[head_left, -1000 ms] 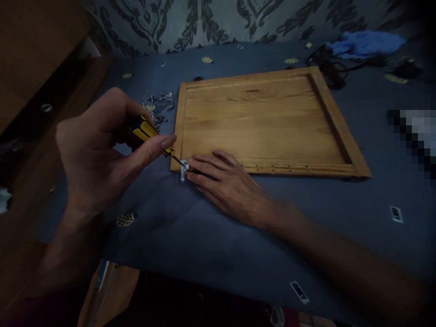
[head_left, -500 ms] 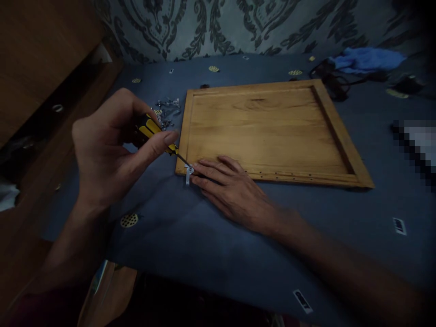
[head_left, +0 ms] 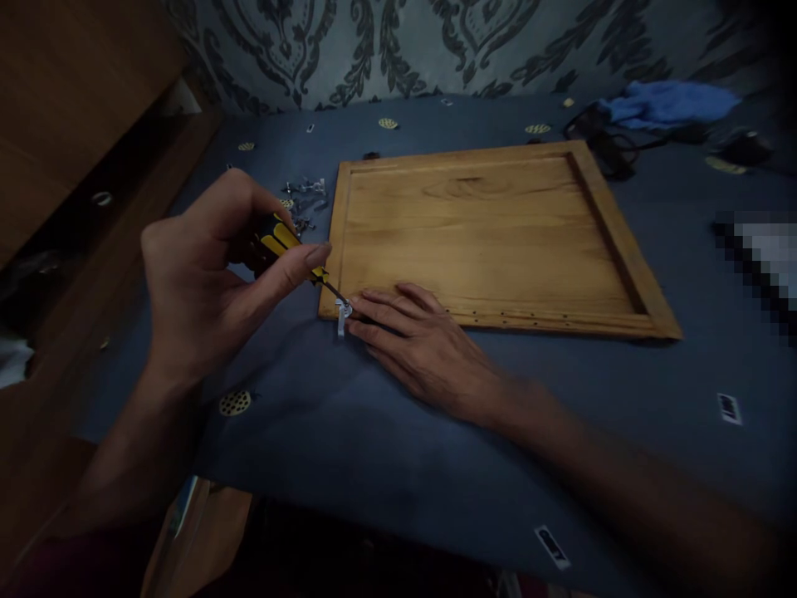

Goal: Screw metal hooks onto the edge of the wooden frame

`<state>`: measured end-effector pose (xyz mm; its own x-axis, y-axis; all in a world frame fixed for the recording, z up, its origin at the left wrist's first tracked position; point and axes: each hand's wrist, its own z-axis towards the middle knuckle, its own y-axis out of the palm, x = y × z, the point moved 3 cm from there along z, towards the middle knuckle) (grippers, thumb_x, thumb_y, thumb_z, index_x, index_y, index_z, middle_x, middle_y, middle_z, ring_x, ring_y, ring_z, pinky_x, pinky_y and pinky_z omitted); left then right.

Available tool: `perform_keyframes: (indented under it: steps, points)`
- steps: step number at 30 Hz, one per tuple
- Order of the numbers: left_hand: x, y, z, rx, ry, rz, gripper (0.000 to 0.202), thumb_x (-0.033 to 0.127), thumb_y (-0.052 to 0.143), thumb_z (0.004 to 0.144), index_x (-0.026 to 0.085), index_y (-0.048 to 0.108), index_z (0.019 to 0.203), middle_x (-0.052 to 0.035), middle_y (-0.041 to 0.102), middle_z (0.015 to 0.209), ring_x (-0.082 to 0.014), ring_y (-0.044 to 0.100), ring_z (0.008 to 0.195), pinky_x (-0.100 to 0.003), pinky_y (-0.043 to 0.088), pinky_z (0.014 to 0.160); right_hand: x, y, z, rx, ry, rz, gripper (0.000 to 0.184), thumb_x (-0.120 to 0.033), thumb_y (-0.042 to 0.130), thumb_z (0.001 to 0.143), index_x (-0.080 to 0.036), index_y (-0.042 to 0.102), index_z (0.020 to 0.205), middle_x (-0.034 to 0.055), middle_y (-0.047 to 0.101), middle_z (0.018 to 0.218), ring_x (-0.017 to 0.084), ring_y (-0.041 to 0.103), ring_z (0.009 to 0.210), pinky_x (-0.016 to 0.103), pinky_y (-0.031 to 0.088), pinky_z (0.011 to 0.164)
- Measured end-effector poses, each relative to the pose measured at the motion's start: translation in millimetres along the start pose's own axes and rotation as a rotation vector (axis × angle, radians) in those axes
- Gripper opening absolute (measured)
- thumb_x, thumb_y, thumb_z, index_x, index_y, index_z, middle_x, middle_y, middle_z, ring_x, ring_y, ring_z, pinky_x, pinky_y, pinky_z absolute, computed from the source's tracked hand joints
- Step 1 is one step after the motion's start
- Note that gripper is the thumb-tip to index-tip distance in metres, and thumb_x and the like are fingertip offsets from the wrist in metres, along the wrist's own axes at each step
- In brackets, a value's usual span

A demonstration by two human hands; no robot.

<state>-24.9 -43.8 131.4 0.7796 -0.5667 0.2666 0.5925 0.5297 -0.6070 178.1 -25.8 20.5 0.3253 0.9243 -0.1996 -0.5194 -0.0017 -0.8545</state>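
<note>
A yellow-and-black screwdriver (head_left: 277,237) is gripped in my left hand (head_left: 202,282), its shaft slanting down to the right. The tip meets a small metal hinge (head_left: 342,317) at the near left corner of a framed wooden panel (head_left: 473,241). Part of the hinge juts past the panel's near edge. My right hand (head_left: 429,353) lies along that edge with fingers stretched out, the fingertips against the hinge. Small dark holes run along the near frame strip, to the right of this hand.
Loose metal hardware (head_left: 308,189) lies left of the panel on the blue patterned tablecloth (head_left: 386,473). At the back right are a blue cloth (head_left: 676,104) and dark objects with a cord. A blurred-out flat object (head_left: 765,257) sits at the right edge. Wooden furniture (head_left: 75,108) borders the left.
My left hand has shifted slightly right and down, its grip on the screwdriver kept. The right hand, hinge and panel stay in nearly the same places, with a slight shift of the view.
</note>
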Motion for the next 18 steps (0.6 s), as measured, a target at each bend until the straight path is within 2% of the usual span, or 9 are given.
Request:
perform_keyframes:
  steps: [7,13,18]
  points:
    - [2.6,0.1,0.1,0.011,0.103,0.054,0.022,0.027,0.088,0.084,0.019,0.068,0.082,0.0064,0.061,0.065,-0.0054,0.057,0.049,-0.02,0.048,0.043,0.7,1.7,-1.6,-0.014,0.008,-0.004,0.032,-0.021,0.05,0.109,-0.017,0.07,0.134,0.013,0.069,0.145,0.03,0.062,0.138,0.059,0.048,0.116]
    - [3.1,-0.8,-0.8,0.007,0.034,0.083,0.02,0.034,0.084,0.088,0.023,0.068,0.084,0.0076,0.061,0.065,-0.0073,0.057,0.05,-0.023,0.044,0.043,0.3,0.3,-0.8,-0.008,0.002,-0.004,0.032,-0.02,0.049,0.109,-0.016,0.071,0.133,0.0128,0.069,0.145,0.03,0.063,0.136,0.059,0.048,0.115]
    - [9.1,2.7,-3.6,-0.032,-0.029,0.069,0.02,0.042,0.079,0.092,0.025,0.07,0.087,0.0036,0.065,0.07,-0.0127,0.06,0.055,-0.03,0.05,0.047,0.6,0.2,-1.1,-0.006,0.003,-0.01,0.033,-0.021,0.047,0.11,-0.016,0.071,0.132,0.0128,0.069,0.144,0.03,0.063,0.137,0.058,0.049,0.115]
